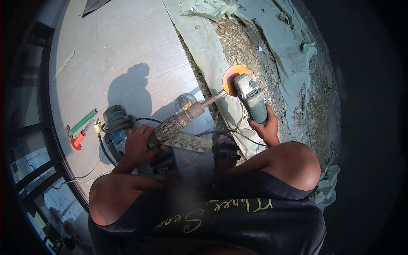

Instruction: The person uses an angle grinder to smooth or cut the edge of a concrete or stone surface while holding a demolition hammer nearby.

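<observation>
My left hand point(138, 146) is closed around the rear of a worn, dusty demolition hammer point(180, 121). A steel chisel bit point(211, 99) sticks out of its nose, pointing up and to the right. In my right hand point(268, 127) is a teal angle grinder point(255, 104), gripped by its body, with an orange disc point(230, 80) on its head. The tip of the bit meets the lower edge of the disc; whether they touch, I cannot tell. Beside my left hand sits a blue motor body point(114, 138) with cord coiled on it; its join to the hammer is hidden.
A pale power strip point(191, 143) lies between my sandalled feet. On the tiles are a round item with a yellow ring point(185, 103), a plug point(97, 126), a green-handled tool point(83, 121) and an orange-handled one point(77, 141). Gravel point(242, 42) and green sheeting point(282, 55) border the tiles.
</observation>
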The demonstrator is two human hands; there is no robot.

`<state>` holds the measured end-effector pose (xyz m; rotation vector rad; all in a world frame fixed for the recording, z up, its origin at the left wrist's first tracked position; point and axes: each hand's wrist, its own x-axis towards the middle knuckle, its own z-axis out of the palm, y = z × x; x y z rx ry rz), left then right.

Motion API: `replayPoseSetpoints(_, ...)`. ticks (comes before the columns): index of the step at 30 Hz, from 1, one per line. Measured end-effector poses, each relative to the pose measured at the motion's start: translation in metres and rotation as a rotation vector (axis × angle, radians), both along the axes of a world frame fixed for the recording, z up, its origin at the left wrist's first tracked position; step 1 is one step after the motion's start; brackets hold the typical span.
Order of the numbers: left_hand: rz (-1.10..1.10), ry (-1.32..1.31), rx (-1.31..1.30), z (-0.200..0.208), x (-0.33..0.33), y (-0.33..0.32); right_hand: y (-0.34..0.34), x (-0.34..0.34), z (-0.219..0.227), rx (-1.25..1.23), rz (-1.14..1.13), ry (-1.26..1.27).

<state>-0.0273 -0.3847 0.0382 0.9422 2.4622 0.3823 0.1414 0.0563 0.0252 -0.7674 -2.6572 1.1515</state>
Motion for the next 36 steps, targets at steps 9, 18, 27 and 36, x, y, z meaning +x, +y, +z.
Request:
replayPoseSetpoints(9, 0.013, -0.017, -0.017, 0.001, -0.001, 0.001, 0.003, 0.0, -0.011, -0.05, -0.016, -0.004)
replayPoseSetpoints(18, -0.012, 0.02, 0.018, -0.007, -0.002, -0.004, 0.003, -0.003, -0.008, -0.062, -0.043, -0.012)
replayPoseSetpoints(27, -0.052, 0.04, 0.034, 0.001, -0.005, 0.005, 0.005, -0.005, -0.008, -0.089, -0.077, -0.006)
replayPoseSetpoints(36, -0.078, -0.108, -0.196, 0.004, -0.048, 0.02, 0.029, -0.007, -0.025, -0.126, -0.162, -0.02)
